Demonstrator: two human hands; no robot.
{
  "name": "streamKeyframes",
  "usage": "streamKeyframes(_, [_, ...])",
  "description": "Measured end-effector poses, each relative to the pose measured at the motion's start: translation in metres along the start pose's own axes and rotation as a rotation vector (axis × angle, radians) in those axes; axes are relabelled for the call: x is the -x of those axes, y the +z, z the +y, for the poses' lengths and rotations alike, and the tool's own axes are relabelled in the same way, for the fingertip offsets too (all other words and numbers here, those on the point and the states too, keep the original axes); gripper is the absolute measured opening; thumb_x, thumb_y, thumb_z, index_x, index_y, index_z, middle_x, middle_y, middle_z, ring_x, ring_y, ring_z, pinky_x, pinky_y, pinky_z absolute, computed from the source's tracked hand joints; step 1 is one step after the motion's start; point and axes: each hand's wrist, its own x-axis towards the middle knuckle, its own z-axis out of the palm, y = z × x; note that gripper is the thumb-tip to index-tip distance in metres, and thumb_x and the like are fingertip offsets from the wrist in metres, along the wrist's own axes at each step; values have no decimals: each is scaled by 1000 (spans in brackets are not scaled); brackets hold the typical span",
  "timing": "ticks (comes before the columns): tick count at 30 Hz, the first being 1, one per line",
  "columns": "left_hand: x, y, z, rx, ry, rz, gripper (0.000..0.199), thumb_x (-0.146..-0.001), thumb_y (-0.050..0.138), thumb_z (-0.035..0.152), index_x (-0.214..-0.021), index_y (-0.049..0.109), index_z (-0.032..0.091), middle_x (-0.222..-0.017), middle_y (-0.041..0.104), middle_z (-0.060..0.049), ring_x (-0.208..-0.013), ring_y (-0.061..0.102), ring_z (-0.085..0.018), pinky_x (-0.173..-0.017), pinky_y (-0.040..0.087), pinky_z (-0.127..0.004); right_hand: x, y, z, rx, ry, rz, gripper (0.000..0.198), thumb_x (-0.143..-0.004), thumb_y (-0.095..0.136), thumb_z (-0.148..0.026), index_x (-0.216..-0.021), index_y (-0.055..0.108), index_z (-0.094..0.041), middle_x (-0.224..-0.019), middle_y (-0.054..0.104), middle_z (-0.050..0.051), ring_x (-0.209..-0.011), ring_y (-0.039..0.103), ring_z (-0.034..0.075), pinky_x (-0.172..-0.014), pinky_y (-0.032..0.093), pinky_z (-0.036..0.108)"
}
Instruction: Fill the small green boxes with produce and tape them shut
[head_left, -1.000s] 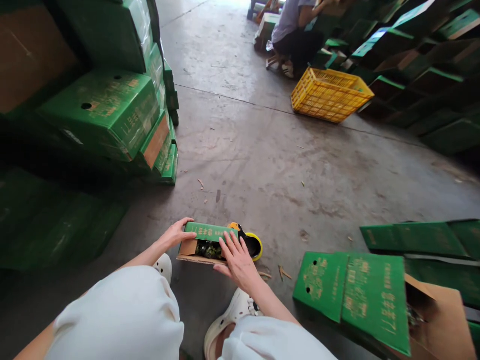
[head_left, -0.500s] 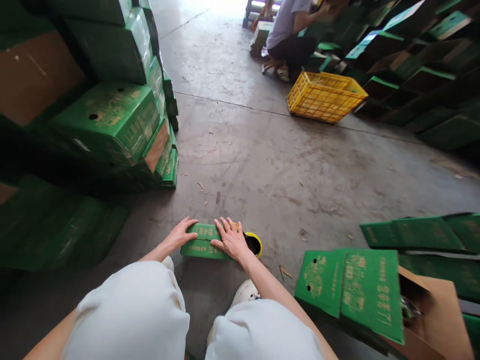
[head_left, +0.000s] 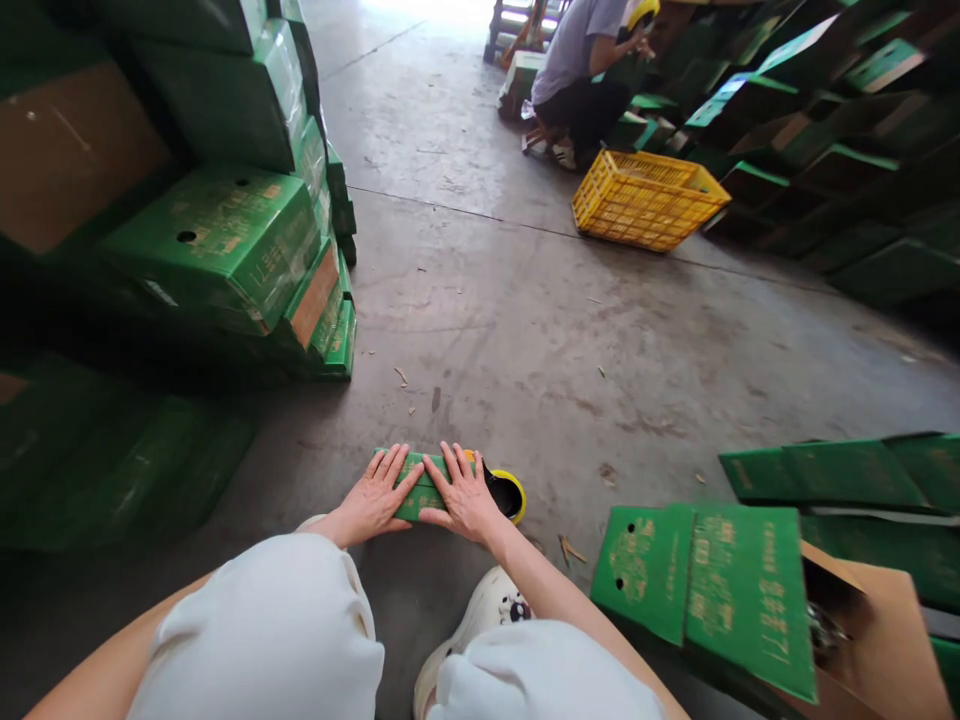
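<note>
A small green carton [head_left: 421, 503] with printed lettering lies on the floor between my feet. My left hand [head_left: 373, 498] rests flat over its left part, fingers stretched out and pointing forward. On the right part lies my right hand [head_left: 463, 498], also open with spread fingers. The two hands nearly meet over the carton, covering much of its top. Just right of my right hand is a black and yellow tool with a round yellow rim [head_left: 510, 496], which looks like a tape dispenser; my hand partly hides it, so I cannot tell whether they touch.
Stacked green cartons [head_left: 217, 240] stand at the left. An open carton [head_left: 742, 590] is at the lower right, near more green cardboard [head_left: 840, 470]. Ahead, a yellow plastic crate [head_left: 649, 205] sits by a crouching person [head_left: 574, 75] holding something yellow, beside stacked boxes.
My left hand has moved from the carton's left end onto its top, closer to my right hand. The right hand stays nearly in place. The crouching person's raised yellow item shows more clearly.
</note>
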Motion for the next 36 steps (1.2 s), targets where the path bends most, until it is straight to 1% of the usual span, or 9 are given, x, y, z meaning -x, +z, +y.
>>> streamKeyframes(3, [-1,-5,-2,20,24,4,109,-82,78,60,-169,20,26,-176,10,-20,-162,10,-42,-129,10,-59,13,1,2,-9,-95,10,125,-71,82,-75,-169,25,-22,-174,14,24,-158,15,49,-124,8,70])
streamKeyframes(7, [0,-10,-6,35,61,22,101,-89,73,56,-169,20,23,-176,8,-20,-163,7,-39,-130,9,-57,19,7,-6,23,-20,41,114,-79,83,-62,-169,24,-25,-174,16,21,-157,19,47,-126,10,66])
streamKeyframes(14, [1,-3,-13,6,77,45,87,-94,69,37,-167,25,18,-174,17,-18,-163,12,-34,-131,18,-52,11,13,-17,-49,85,139,93,-91,68,-67,-166,35,-23,-173,25,21,-158,21,44,-126,16,65])
streamKeyframes(17, [1,-1,-14,0,90,49,89,-94,70,36,-168,23,18,-174,17,-17,-162,12,-34,-131,19,-52,22,8,2,-170,394,219,58,-107,42,-46,-157,47,-17,-164,44,18,-154,37,30,-125,31,49])
streamKeyframes(21, [2,-1,-15,-32,105,49,90,-94,70,39,-167,23,16,-174,18,-18,-162,11,-34,-131,19,-52,48,17,32,-207,902,82,46,-104,34,-24,-142,56,-12,-134,70,20,-122,68,26,-100,51,37])
streamKeyframes(23, [2,-1,-16,-54,116,55,91,-95,70,39,-167,21,15,-174,18,-19,-162,11,-34,-131,19,-52,52,29,36,-202,945,-8,42,-99,49,-30,-134,60,-10,-117,76,23,-107,74,31,-92,52,39])
streamKeyframes(28, [2,-3,-15,-89,129,73,94,-94,71,41,-168,19,14,-174,17,-19,-162,9,-34,-131,21,-51,34,53,24,-160,948,-64,45,-99,59,-45,-121,59,-6,-101,78,23,-108,73,34,-107,38,44])
streamKeyframes(32, [1,-4,-15,-97,124,77,96,-93,73,42,-168,19,14,-173,19,-18,-162,10,-33,-131,21,-49,31,38,26,-145,929,-61,36,-105,49,-45,-116,58,-11,-103,77,21,-101,75,32,-93,44,38])
streamKeyframes(36, [0,-3,-15,-74,116,89,97,-93,73,43,-168,18,15,-173,20,-19,-162,11,-33,-131,21,-49,40,-7,33,-157,1034,79,42,-103,45,-56,-111,60,-18,-91,76,15,-85,74,29,-74,44,33])
